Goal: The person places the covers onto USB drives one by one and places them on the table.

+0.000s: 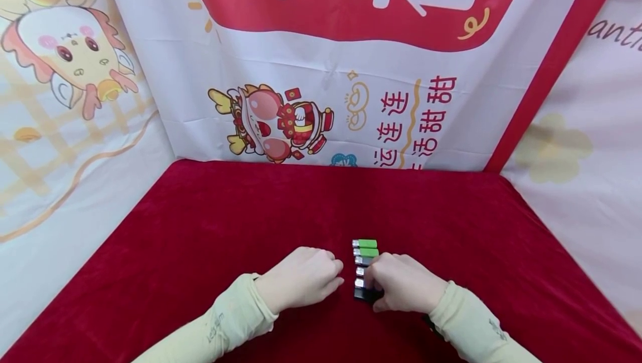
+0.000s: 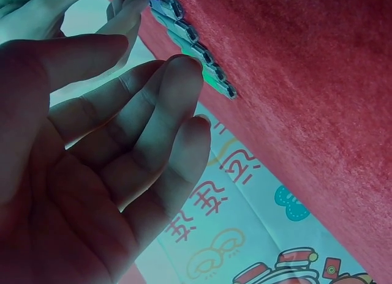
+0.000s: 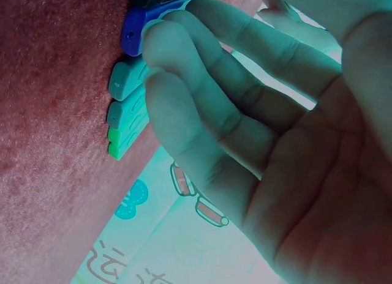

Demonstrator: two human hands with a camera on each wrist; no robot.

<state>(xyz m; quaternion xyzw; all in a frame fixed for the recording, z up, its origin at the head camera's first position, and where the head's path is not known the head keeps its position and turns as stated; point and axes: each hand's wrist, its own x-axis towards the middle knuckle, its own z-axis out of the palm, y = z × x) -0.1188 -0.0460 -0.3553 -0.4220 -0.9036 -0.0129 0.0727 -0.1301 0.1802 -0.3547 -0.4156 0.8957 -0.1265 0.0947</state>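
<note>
Several lighters lie side by side on the red cloth, their metal tops pointing left in the head view. At the far end are two green lighters (image 1: 368,243); a black lighter (image 1: 362,294) forms the near end. My right hand (image 1: 407,282) is over the right side of the row, its fingertips touching the lighters and its thumb low beside the black one. In the right wrist view these fingers are gently bent against a blue lighter (image 3: 131,34), partly covering it. My left hand (image 1: 306,277) hovers left of the row, fingers loosely curled, with nothing in it.
Red velvet cloth (image 1: 251,201) covers the table. A printed white and red curtain (image 1: 311,56) hangs behind it, with patterned fabric walls (image 1: 55,129) at the sides. A small dark object (image 1: 430,322) is partly hidden under the right wrist.
</note>
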